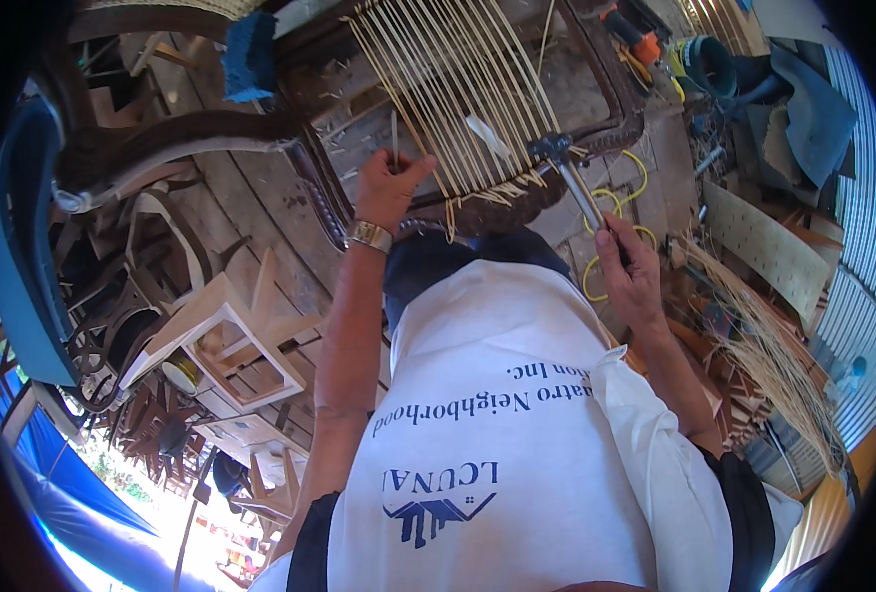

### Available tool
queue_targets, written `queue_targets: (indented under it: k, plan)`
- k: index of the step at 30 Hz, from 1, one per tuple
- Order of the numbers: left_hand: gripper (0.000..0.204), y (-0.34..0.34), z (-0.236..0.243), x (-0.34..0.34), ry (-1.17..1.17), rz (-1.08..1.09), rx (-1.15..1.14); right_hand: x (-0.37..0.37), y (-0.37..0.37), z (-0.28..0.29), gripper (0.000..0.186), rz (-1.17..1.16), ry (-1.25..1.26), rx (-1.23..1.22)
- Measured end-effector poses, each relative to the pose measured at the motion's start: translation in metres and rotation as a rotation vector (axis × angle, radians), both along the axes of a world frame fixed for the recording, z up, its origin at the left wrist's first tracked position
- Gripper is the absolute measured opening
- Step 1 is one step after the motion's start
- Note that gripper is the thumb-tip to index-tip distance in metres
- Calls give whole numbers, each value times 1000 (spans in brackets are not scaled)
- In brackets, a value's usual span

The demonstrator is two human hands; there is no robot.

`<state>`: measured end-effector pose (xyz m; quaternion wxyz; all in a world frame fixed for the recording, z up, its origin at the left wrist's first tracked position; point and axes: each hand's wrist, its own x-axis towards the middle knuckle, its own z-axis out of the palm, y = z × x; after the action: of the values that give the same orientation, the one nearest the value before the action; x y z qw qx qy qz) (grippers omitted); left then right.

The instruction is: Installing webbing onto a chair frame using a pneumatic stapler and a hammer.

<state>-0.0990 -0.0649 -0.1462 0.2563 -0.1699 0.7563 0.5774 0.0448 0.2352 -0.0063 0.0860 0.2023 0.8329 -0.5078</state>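
A dark carved wooden chair frame (321, 202) lies in front of me, with pale cane strands (448, 84) strung side by side across its opening. Loose strand ends stick out over the near rail. My right hand (627, 268) is wrapped round the handle of a hammer (584, 192), whose dark head rests at or just above the strands near the right corner. Left of the strands, my left hand (386, 187) pinches a thin, pale, upright rod (394, 130); its exact kind cannot be made out. A small white strip (487, 136) lies on the strands.
A blue cloth or foam piece (249, 57) sits on the frame at the far left. Yellow hose (637, 178) coils on the floor at right, near a bundle of loose cane (768, 345). An orange power tool (637, 39) lies far right. Unfinished wooden chair parts (230, 340) crowd the left.
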Motion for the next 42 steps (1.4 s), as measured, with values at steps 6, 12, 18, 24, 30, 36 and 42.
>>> queue_targets:
  k: [6,12,18,24,30,36,42]
  plan:
    - [40,6,-3,-3,68,-69,-83,11,9,-12,28,-126,-26,-85]
    - [36,-13,-8,-2,-88,60,29,34,30,-44,26,-460,-36,-200]
    - [35,-2,3,-10,-160,223,235,58,98,-128,32,-554,-59,256]
    - [31,7,2,-25,-156,364,387,17,149,-168,27,-199,220,645]
    - [32,10,-7,-18,-149,423,332,-83,153,-188,42,66,303,656]
    - [30,5,-2,-14,-157,438,369,-118,146,-200,51,145,396,635]
    - [17,4,-3,-20,-9,565,405,-114,149,-215,40,181,375,696]
